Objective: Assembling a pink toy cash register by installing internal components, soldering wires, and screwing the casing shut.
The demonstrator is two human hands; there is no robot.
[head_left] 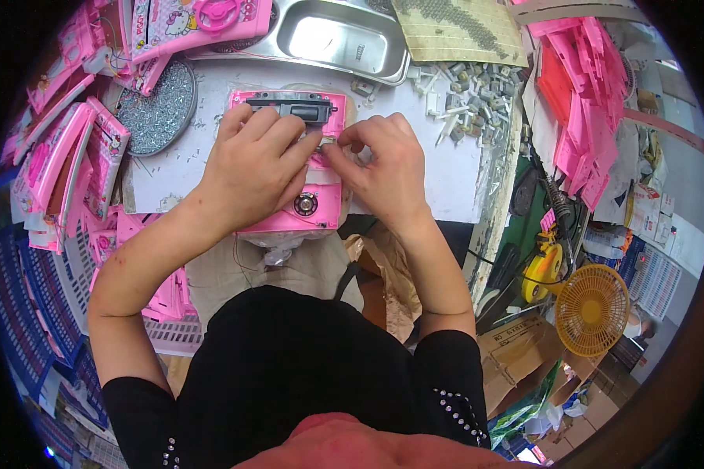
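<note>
A pink plastic housing (pixel 330 214) lies in front of me on the worktable. A black mechanism (pixel 311 110) sits across its far end, and a round metal-and-black part (pixel 306 204) is set in its near end. My left hand (pixel 252 160) rests over the left side of the housing with its fingers curled together. From the right, my right hand (pixel 387 164) reaches in, thumb and forefinger pinched at the housing's right edge. The fingertips of both hands meet there around something small and greyish, mostly hidden by the fingers.
A round dish of screws (pixel 156 109) stands at left, beside pink printed panels (pixel 62 168). Behind are a steel tray (pixel 293 39) and a yellowish sheet of small pieces (pixel 414 39). Small metal parts (pixel 473 102) lie right, near pink pieces (pixel 579 109) and a yellow fan (pixel 592 310).
</note>
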